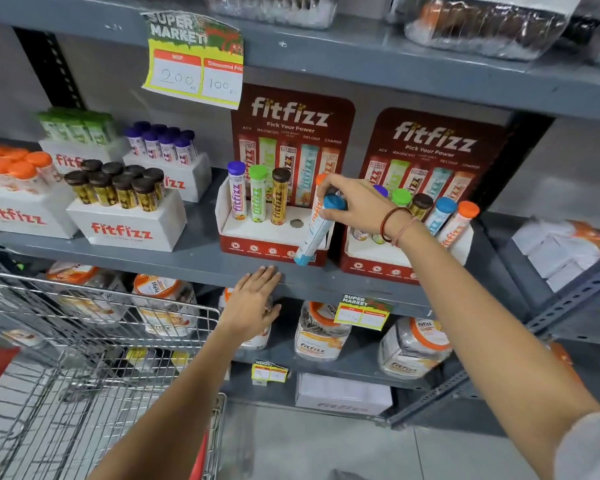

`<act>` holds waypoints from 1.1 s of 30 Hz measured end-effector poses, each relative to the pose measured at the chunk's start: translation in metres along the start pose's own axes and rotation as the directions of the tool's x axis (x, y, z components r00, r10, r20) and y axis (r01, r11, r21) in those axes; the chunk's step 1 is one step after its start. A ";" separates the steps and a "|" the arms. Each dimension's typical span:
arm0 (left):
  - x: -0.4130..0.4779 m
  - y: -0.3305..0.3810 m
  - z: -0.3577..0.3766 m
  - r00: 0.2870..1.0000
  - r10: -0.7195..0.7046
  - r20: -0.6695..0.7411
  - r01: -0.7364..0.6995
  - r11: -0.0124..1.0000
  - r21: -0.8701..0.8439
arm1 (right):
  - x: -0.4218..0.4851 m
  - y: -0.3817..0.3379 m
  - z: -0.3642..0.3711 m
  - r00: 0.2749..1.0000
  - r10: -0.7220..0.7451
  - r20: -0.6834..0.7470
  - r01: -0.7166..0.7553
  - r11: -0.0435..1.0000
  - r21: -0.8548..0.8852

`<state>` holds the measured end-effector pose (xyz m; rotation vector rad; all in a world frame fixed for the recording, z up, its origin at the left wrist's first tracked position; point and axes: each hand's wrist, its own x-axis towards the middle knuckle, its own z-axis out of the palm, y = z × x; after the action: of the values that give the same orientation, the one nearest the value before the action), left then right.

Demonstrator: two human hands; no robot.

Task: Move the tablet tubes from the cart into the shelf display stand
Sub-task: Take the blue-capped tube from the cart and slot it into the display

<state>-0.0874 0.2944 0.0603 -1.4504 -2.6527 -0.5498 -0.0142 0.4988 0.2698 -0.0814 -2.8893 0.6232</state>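
Observation:
My right hand (355, 202) grips the cap end of a blue-capped tablet tube (314, 237), which hangs tilted in front of the left red display stand (274, 245). That stand holds a purple-capped tube (237, 192), a green-capped tube (258, 195) and a brown-capped tube (280, 197), with an empty round hole (296, 223) beside them. An orange-capped tube (317, 199) shows partly behind my right hand. My left hand (252, 303) rests flat, fingers apart, on the front edge of the grey shelf (194, 263). The wire cart (94, 358) stands at lower left.
A second red display stand (368, 268) to the right holds several tubes. White boxes of tubes (125, 223) fill the shelf's left side. Jars (321, 334) sit on the shelf below. A price sign (193, 60) hangs from the upper shelf.

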 end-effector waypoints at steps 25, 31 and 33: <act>0.000 -0.011 0.002 0.998 0.063 0.001 -0.063 0.998 0.008 | 0.038 -0.012 -0.027 0.982 -0.115 0.153 0.142 0.974 -0.177; -0.001 -0.011 0.002 0.998 0.065 0.006 -0.065 0.998 0.006 | 0.059 -0.013 -0.018 0.986 -0.112 0.120 0.134 0.970 -0.201; -0.001 -0.011 0.002 0.998 0.062 0.009 -0.062 0.998 0.006 | 0.067 -0.011 -0.013 0.986 -0.112 0.122 0.138 0.961 -0.239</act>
<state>-0.0957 0.2891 0.0550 -1.5310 -2.6031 -0.5306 -0.0775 0.5002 0.2972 0.1046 -3.0322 0.2513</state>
